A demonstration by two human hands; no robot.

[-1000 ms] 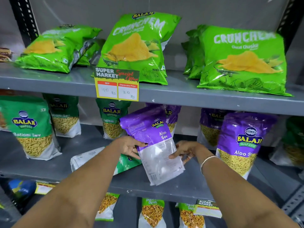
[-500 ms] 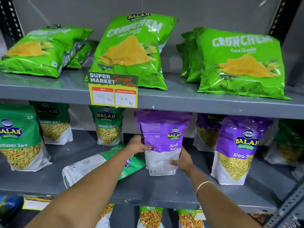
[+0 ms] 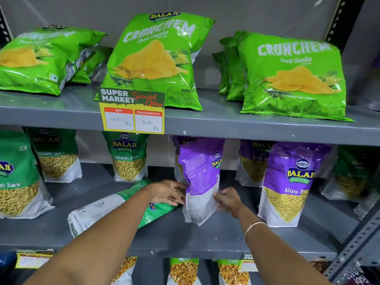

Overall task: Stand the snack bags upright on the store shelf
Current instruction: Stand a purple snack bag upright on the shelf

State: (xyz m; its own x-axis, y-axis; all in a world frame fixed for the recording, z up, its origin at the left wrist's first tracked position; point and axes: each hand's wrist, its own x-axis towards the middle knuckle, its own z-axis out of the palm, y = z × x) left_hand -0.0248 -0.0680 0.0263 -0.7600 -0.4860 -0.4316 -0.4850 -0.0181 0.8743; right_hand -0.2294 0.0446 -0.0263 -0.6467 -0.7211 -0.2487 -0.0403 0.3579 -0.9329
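Observation:
A purple Aloo Sev bag [image 3: 200, 179] stands upright on the middle shelf [image 3: 205, 239], turned so its printed back and side face me. My left hand [image 3: 167, 192] presses its lower left edge. My right hand [image 3: 227, 199] holds its lower right edge. A green Ratlami Sev bag [image 3: 115, 206] lies flat on the shelf under my left forearm. Another purple Aloo Sev bag [image 3: 290, 182] stands upright to the right.
Green Ratlami Sev bags [image 3: 128, 157] stand along the back left of the middle shelf. Green Crunchem chip bags [image 3: 156, 60] sit on the top shelf behind a yellow price tag [image 3: 132, 112]. A perforated metal upright [image 3: 355, 239] rises at the right. More bags fill the shelf below.
The purple bag has rotated so its side and back face me and now rests on its base. Both hands slid down to its lower edges.

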